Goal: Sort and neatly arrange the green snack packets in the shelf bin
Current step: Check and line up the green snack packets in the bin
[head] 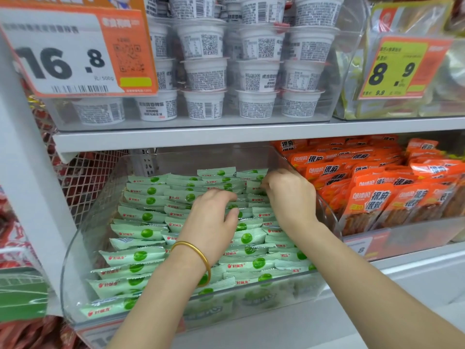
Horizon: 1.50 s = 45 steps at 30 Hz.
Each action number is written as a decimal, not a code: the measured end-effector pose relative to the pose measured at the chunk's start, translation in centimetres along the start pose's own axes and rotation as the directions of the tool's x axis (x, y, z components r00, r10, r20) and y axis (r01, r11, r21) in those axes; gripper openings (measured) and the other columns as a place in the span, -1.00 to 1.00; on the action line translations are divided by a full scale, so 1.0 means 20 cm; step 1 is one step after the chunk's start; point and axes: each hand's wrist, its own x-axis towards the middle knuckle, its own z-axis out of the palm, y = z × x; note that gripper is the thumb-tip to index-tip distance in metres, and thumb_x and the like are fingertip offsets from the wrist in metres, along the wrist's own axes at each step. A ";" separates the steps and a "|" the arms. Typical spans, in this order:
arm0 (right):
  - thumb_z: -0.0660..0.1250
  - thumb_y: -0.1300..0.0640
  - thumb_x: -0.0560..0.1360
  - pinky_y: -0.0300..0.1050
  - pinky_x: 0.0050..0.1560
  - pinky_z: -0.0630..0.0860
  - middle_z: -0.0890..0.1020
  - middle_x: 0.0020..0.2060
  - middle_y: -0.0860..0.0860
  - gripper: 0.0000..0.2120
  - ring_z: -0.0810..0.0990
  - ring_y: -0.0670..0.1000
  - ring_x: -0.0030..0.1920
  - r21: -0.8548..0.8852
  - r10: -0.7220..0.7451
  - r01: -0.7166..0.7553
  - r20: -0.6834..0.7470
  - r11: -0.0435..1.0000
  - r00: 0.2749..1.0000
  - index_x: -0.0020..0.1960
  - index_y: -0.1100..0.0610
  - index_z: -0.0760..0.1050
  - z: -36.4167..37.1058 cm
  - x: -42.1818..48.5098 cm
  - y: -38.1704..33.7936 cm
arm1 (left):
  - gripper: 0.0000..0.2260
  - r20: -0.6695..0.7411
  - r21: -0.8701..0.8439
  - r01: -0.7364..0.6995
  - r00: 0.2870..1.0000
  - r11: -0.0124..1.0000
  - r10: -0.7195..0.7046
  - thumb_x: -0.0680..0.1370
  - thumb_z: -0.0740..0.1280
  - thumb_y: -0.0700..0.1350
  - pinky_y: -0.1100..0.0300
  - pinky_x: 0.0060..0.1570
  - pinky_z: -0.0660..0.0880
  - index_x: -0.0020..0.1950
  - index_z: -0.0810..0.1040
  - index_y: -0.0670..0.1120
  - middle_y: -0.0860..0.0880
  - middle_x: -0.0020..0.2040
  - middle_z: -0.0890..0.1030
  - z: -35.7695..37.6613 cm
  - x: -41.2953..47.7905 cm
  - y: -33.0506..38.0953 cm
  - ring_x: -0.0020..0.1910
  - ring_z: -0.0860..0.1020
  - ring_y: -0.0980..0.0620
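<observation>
Green fills the clear plastic shelf bin (68,285): pale green snack packets (141,255) with a darker green dot lie in overlapping rows from the front wall to the back. The left-hand column looks fairly even to us. The middle and the back right look looser, and both hands work there.

The left hand (214,222), with a gold bangle (198,253) on its wrist, is over the middle rows. Its fingers (221,195) are curled down and its thumb is drawn in beneath them, pinching a packet edge. The right hand (292,197) reaches to the back right corner, close to the bin wall. Its fingertips (265,185) are curled and tucked among the packets, and we cannot tell whether they grip one.

To do this step well, we would lift one packet at a time by its crimped end instead of dragging it, since sliding would upset the rows below. We would turn each logo the same way, lay it flush with the row beside it, and work from back to front. Beside the bin, orange snack packets (372,197) sit near enough to be knocked, so we would keep the right wrist inside the wall.
</observation>
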 end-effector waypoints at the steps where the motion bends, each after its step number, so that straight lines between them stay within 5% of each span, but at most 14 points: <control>1: 0.41 0.35 0.32 -0.14 -0.37 0.36 0.62 -0.26 0.09 -0.90 0.58 0.17 -0.20 0.009 -0.002 0.002 -0.036 1.000 0.999 -0.23 0.18 0.59 0.00 0.00 0.00 | -0.70 0.000 -0.001 0.001 1.000 1.000 -0.001 0.60 0.18 -0.11 0.23 0.31 0.20 0.34 0.43 -0.06 -0.02 0.31 0.44 0.00 0.00 0.00 0.34 0.33 0.01; 6: 0.57 0.38 0.03 -0.25 -0.49 0.33 0.58 -0.42 0.05 -0.70 0.54 0.11 -0.44 -0.013 -0.067 0.065 -0.191 0.998 0.979 -0.37 0.16 0.53 -0.03 0.00 0.01 | -0.64 0.006 -0.025 0.010 1.000 1.000 -0.010 0.61 0.18 -0.08 0.22 0.34 0.19 0.41 0.34 -0.07 -0.04 0.36 0.39 0.00 0.00 0.00 0.38 0.29 0.02; 12: 0.44 0.39 0.37 -0.07 -0.15 0.52 0.63 -0.30 0.07 -0.88 0.57 0.09 -0.29 0.040 -0.235 0.313 -0.572 0.949 0.786 -0.25 0.20 0.59 -0.11 -0.06 0.04 | -0.50 -0.062 -0.209 -0.028 0.998 0.977 0.015 0.57 0.25 -0.03 0.12 0.39 0.26 0.48 0.20 -0.03 -0.01 0.41 0.35 0.01 0.00 0.00 0.38 0.31 0.09; 15: 0.39 0.30 0.47 -0.02 0.10 0.50 0.66 -0.24 0.05 -0.91 0.62 0.06 -0.21 0.089 -0.300 0.447 -0.624 0.890 0.722 -0.20 0.21 0.62 -0.22 -0.10 0.03 | -0.43 -0.111 -0.375 -0.094 0.992 0.922 0.056 0.52 0.33 -0.02 0.14 0.39 0.27 0.48 0.19 0.02 0.04 0.41 0.35 -0.02 -0.01 0.04 0.37 0.32 0.15; 20: 0.35 0.16 0.50 -0.05 -0.04 0.48 0.64 -0.18 -0.02 -0.89 0.57 -0.04 -0.11 0.465 -0.140 0.388 -0.482 0.796 0.865 -0.11 0.17 0.63 -0.34 -0.18 -0.03 | -0.78 -0.147 -0.539 -0.130 0.987 0.832 0.059 0.52 0.34 -0.19 0.28 0.02 0.52 0.13 0.54 0.03 0.11 0.04 0.64 -0.10 -0.07 0.10 0.01 0.59 0.21; 23: 0.32 0.09 0.50 -0.13 0.09 0.46 0.59 -0.05 -0.13 -0.82 0.53 -0.08 0.04 0.678 0.007 0.230 -0.328 0.699 0.945 0.07 0.05 0.60 -0.37 -0.19 -0.03 | -0.87 -0.140 -0.690 -0.094 0.990 0.718 -0.004 0.53 0.31 -0.26 0.31 -0.21 0.55 -0.02 0.59 -0.06 0.06 -0.15 0.70 -0.13 -0.10 0.12 -0.18 0.65 0.17; 27: 0.33 0.17 0.52 -0.32 -0.03 0.47 0.59 -0.03 -0.11 -0.75 0.56 -0.19 -0.06 0.931 0.117 -0.067 0.027 0.358 0.993 0.16 -0.04 0.54 -0.37 -0.22 -0.02 | -0.89 -0.098 -0.784 -0.004 0.988 0.621 -0.117 0.55 0.29 -0.25 0.40 -0.35 0.47 -0.01 0.54 -0.06 0.05 -0.20 0.70 -0.15 -0.13 0.10 -0.27 0.63 0.19; 30: 0.30 0.27 0.52 -0.17 -0.09 0.53 0.62 -0.14 0.08 -0.71 0.59 -0.04 -0.11 0.967 0.071 -0.182 0.172 0.178 0.983 0.17 -0.01 0.53 -0.37 -0.24 -0.04 | -0.79 -0.075 -0.785 0.024 0.988 0.620 -0.132 0.55 0.27 -0.27 0.30 -0.33 0.51 0.07 0.46 0.02 0.01 -0.15 0.70 -0.15 -0.14 0.08 -0.21 0.65 0.09; 36: 0.27 0.42 0.49 -0.29 -0.26 0.51 0.66 -0.24 -0.07 -0.75 0.63 -0.13 -0.22 0.974 0.096 -0.227 0.223 0.026 0.970 -0.03 0.08 0.48 -0.37 -0.23 -0.04 | -0.73 -0.086 -0.718 0.003 0.992 0.696 -0.092 0.56 0.28 -0.25 0.21 -0.37 0.36 0.10 0.45 0.12 -0.21 -0.23 0.61 -0.14 -0.15 0.07 -0.34 0.44 -0.01; 39: 0.28 0.41 0.49 -0.25 -0.22 0.51 0.67 -0.19 -0.01 -0.77 0.64 -0.12 -0.17 0.974 0.108 -0.223 0.218 0.035 0.970 -0.09 0.08 0.44 -0.37 -0.23 -0.03 | -0.79 -0.099 -0.702 0.002 0.990 0.713 -0.101 0.55 0.29 -0.23 0.18 -0.34 0.29 0.05 0.48 0.09 -0.34 -0.28 0.45 -0.14 -0.14 0.06 -0.35 0.33 -0.01; 45: 0.29 0.42 0.48 -0.24 -0.24 0.53 0.65 -0.18 0.04 -0.77 0.63 -0.13 -0.18 0.975 0.068 -0.215 0.211 0.050 0.975 -0.14 0.10 0.43 -0.40 -0.24 -0.02 | -0.85 -0.115 -0.678 0.004 0.987 0.735 -0.112 0.55 0.29 -0.22 0.20 -0.34 0.36 -0.01 0.48 0.04 -0.32 -0.20 0.56 -0.15 -0.16 0.05 -0.30 0.41 0.00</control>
